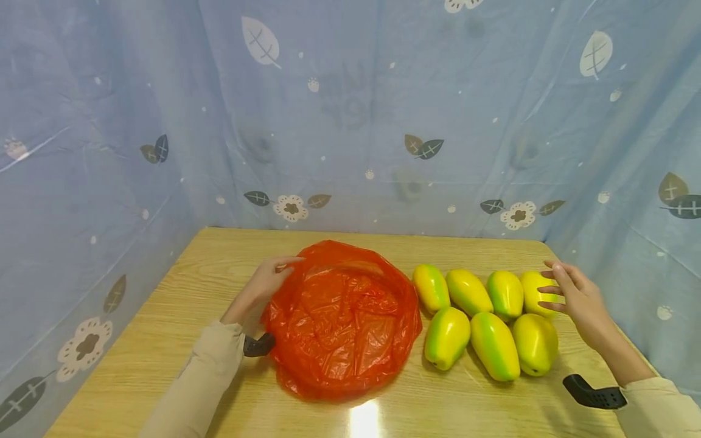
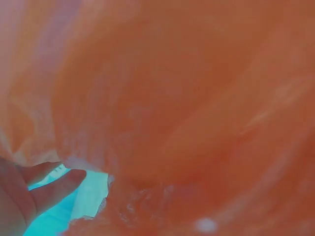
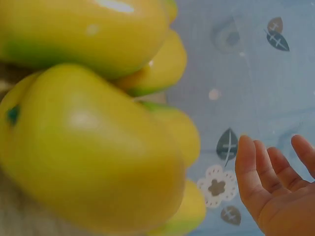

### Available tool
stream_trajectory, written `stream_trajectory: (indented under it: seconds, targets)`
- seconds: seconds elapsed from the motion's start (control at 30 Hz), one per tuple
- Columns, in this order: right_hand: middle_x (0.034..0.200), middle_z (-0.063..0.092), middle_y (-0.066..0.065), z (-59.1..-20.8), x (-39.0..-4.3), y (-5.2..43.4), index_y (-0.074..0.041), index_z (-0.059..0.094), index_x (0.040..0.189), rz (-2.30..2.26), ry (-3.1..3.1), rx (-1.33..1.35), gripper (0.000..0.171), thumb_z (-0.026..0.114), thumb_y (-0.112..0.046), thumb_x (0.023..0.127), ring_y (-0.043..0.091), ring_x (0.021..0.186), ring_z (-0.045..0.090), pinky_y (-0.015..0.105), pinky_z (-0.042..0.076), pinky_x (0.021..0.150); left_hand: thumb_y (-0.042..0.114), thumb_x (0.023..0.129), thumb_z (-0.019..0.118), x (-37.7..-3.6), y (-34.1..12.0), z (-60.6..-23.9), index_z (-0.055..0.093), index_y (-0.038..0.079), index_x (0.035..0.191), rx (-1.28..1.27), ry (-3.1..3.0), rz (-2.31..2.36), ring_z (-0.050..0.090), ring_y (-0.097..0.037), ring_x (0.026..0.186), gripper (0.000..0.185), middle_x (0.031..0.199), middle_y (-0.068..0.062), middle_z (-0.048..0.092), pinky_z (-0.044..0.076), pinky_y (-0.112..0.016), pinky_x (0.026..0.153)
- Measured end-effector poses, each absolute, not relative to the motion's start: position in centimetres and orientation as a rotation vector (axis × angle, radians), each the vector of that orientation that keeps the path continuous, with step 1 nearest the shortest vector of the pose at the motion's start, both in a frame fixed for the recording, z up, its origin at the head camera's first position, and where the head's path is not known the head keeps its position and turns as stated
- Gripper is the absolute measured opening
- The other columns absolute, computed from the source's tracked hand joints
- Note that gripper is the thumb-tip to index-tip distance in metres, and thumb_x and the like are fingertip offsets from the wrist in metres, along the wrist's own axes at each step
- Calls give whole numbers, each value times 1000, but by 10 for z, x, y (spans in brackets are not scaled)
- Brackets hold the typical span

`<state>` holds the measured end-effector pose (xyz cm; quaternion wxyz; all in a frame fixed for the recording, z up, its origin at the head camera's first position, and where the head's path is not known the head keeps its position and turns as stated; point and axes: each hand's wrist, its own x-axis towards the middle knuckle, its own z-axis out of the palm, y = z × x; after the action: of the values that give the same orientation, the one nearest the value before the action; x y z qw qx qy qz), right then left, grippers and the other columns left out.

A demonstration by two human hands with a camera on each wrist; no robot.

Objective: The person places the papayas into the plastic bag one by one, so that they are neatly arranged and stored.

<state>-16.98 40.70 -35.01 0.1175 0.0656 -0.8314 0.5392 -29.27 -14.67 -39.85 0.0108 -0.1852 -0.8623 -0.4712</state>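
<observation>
A red plastic bag (image 1: pixel 345 316) lies spread on the table with its mouth facing up. My left hand (image 1: pixel 268 280) is at the bag's upper left rim, its fingers reaching forward along the edge. In the left wrist view the bag (image 2: pixel 187 108) fills most of the picture, and my left hand (image 2: pixel 29 196) shows two extended digits beside its edge. Several yellow-green mangoes (image 1: pixel 494 347) lie in two rows right of the bag. My right hand (image 1: pixel 580 298), fingers spread and holding nothing, hovers by the back-row mango farthest right (image 1: pixel 537 295), partly covering it.
The wooden table (image 1: pixel 230 249) extends left of the bag and in front of the mangoes. Blue curtains (image 1: pixel 350 91) with leaf and flower prints enclose its back and sides. A black wrist mount (image 1: pixel 594 392) sits at my right cuff.
</observation>
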Motion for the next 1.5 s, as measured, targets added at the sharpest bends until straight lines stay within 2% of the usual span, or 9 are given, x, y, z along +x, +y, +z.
stream_trajectory:
  seconds: [0.13, 0.27, 0.47, 0.67, 0.77, 0.83, 1.03, 1.2, 1.5]
  targets:
    - [109, 50, -17, -360, -159, 418, -35, 45, 123, 1630, -2421, 171, 25, 34, -25, 104, -1, 87, 60, 23, 56, 65, -2, 96, 44, -292, -147, -401, 59, -1, 127, -605, -2688, -1440, 45, -40, 123, 34, 132, -23, 52, 40, -52, 97]
    - [110, 47, -19, -371, -149, 426, -32, 43, 128, 1546, -2509, 90, 27, 32, -27, 104, -3, 88, 58, 24, 56, 66, -9, 91, 42, -292, -148, -401, 57, -4, 128, -591, -2691, -1427, 50, -36, 112, 40, 133, -25, 51, 46, -39, 79]
    - [116, 46, -4, -382, -136, 434, -29, 42, 129, 1440, -2625, -63, 27, 34, -32, 104, -6, 86, 55, 29, 57, 68, -9, 89, 41, -290, -148, -398, 53, -5, 131, -577, -2713, -1412, 42, -41, 125, 43, 133, -26, 50, 37, -52, 101]
    - [129, 31, 36, -385, -131, 435, 12, 25, 140, 1403, -2733, -231, 65, 32, -40, 102, -13, 79, 50, 31, 57, 68, -7, 91, 38, -288, -150, -397, 49, -5, 134, -526, -2751, -1406, 35, -42, 130, 44, 138, -26, 45, 29, -55, 106]
    - [134, 24, 41, -385, -131, 435, 18, 13, 141, 1428, -2804, -300, 76, 30, -44, 102, -14, 79, 48, 32, 57, 71, -7, 91, 38, -286, -151, -396, 48, -5, 135, -524, -2753, -1393, 34, -43, 130, 45, 138, -27, 44, 27, -56, 107]
    - [135, 23, 43, -386, -130, 434, 17, 10, 142, 1433, -2845, -340, 77, 31, -46, 101, -8, 81, 51, 33, 57, 71, -7, 91, 38, -284, -152, -396, 48, -6, 135, -541, -2740, -1391, 34, -45, 129, 45, 138, -28, 44, 27, -57, 106]
    - [135, 19, 48, -389, -131, 425, 15, 2, 144, 1473, -2932, -375, 80, 32, -45, 102, 34, 98, 60, 36, 57, 72, -5, 90, 38, -283, -154, -394, 49, -5, 134, -578, -2701, -1424, 38, -46, 126, 46, 134, -28, 47, 29, -58, 104]
    - [137, 16, 46, -391, -132, 417, 12, -3, 145, 1634, -2937, -415, 82, 38, -44, 101, 29, 98, 56, 37, 56, 76, -6, 92, 36, -286, -157, -398, 45, -7, 136, -545, -2737, -1480, 36, -45, 128, 46, 137, -29, 44, 28, -57, 106]
    - [141, 5, 44, -393, -131, 419, 10, -13, 145, 1854, -2900, -448, 84, 37, -43, 101, 51, 119, 41, 41, 54, 83, -7, 93, 36, -289, -154, -396, 42, -7, 138, -557, -2747, -1508, 37, -44, 128, 46, 138, -28, 43, 28, -55, 106]
